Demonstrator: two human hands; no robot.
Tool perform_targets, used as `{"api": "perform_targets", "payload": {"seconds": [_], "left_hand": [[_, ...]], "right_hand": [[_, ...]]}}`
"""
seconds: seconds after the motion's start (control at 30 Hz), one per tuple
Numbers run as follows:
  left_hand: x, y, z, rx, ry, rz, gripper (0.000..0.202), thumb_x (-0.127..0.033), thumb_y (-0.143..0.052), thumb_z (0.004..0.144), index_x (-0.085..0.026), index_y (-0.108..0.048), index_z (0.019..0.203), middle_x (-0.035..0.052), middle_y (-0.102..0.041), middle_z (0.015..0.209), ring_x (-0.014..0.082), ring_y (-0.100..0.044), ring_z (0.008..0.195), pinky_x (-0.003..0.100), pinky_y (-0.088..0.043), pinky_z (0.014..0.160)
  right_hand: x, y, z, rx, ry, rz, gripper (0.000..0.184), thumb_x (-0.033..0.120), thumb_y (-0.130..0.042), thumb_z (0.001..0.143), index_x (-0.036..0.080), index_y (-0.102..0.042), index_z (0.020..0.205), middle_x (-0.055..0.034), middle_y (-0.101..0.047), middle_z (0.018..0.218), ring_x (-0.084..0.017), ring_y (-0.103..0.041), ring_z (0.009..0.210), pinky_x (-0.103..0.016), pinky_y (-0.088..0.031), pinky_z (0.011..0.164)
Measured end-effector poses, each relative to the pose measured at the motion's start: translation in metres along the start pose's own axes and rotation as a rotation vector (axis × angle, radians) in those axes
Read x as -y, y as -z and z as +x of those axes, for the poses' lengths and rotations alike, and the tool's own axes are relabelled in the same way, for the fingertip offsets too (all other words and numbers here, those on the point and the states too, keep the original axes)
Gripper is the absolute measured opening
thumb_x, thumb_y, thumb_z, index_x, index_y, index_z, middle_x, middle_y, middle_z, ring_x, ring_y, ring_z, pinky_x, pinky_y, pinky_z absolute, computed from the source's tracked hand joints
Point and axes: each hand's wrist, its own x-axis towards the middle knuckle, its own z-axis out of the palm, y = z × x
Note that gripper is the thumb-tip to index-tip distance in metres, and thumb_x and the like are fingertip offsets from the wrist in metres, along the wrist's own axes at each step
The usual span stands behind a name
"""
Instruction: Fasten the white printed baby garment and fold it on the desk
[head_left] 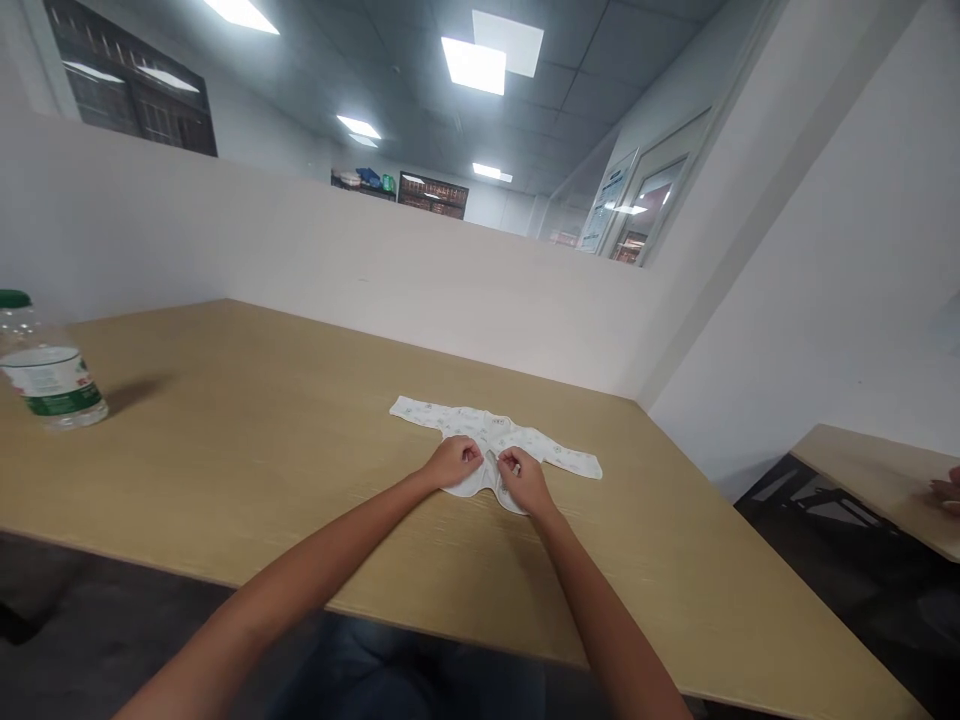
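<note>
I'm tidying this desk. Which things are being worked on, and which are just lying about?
In use: baby shirt, spread flat, pinched at its front by left hand and right hand.
Lying about: water bottle at the table's left edge.

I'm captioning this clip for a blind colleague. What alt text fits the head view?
Two bare hands, left hand and right hand, pinch the middle of a small white baby shirt lying flat, sleeves spread, on a wooden table. A water bottle stands at the table's far left; white partitions behind.
</note>
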Motion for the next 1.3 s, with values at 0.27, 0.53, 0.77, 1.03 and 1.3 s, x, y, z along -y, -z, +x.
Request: {"api": "perform_targets", "payload": {"seconds": [0.27, 0.53, 0.77, 1.03, 1.3], "left_hand": [[0.013, -0.005, 0.017, 0.176, 0.002, -0.148, 0.016, -0.026, -0.062, 0.076, -0.014, -0.071, 0.080, -0.0009, -0.067, 0.074, 0.0111, -0.059, 0.068, 0.020, -0.039, 0.062], [0.019, -0.004, 0.016, 0.177, 0.120, -0.287, 0.032, -0.042, -0.064, 0.080, -0.014, -0.075, 0.090, 0.0034, -0.070, 0.081, 0.0133, -0.062, 0.073, 0.020, -0.044, 0.064], [0.012, -0.007, 0.013, 0.139, 0.134, -0.248, 0.025, -0.037, -0.065, 0.078, -0.015, -0.075, 0.084, 0.0022, -0.070, 0.078, 0.0131, -0.060, 0.071, 0.021, -0.039, 0.062], [0.013, -0.004, 0.013, 0.196, 0.115, -0.225, 0.030, -0.042, -0.063, 0.081, -0.015, -0.074, 0.087, 0.0026, -0.069, 0.081, 0.0140, -0.060, 0.073, 0.023, -0.040, 0.065], [0.010, -0.001, 0.013, 0.266, 0.122, -0.286, 0.027, -0.040, -0.059, 0.083, -0.014, -0.067, 0.082, 0.0004, -0.064, 0.077, 0.0129, -0.056, 0.073, 0.023, -0.037, 0.066]], "right_hand": [[-0.003, 0.001, -0.003, 0.098, -0.043, 0.034, 0.021, 0.031, -0.053, 0.084, 0.013, -0.064, 0.079, -0.0022, -0.060, 0.071, -0.013, -0.052, 0.064, -0.021, -0.039, 0.060], [-0.002, -0.001, 0.000, 0.016, -0.052, 0.046, 0.025, 0.037, -0.058, 0.087, 0.015, -0.068, 0.083, -0.0022, -0.064, 0.074, -0.014, -0.053, 0.066, -0.024, -0.041, 0.065], [0.003, -0.009, -0.002, 0.066, -0.080, 0.105, 0.029, 0.041, -0.060, 0.088, 0.014, -0.070, 0.088, -0.0029, -0.066, 0.078, -0.015, -0.055, 0.068, -0.025, -0.041, 0.065], [0.007, -0.005, -0.001, 0.066, -0.075, 0.123, 0.031, 0.038, -0.053, 0.093, 0.014, -0.073, 0.088, -0.0040, -0.069, 0.084, -0.015, -0.058, 0.076, -0.025, -0.042, 0.070], [0.004, -0.008, -0.003, 0.055, -0.084, 0.143, 0.027, 0.040, -0.066, 0.088, 0.014, -0.072, 0.093, -0.0034, -0.067, 0.080, -0.013, -0.054, 0.067, -0.023, -0.041, 0.063]]}}
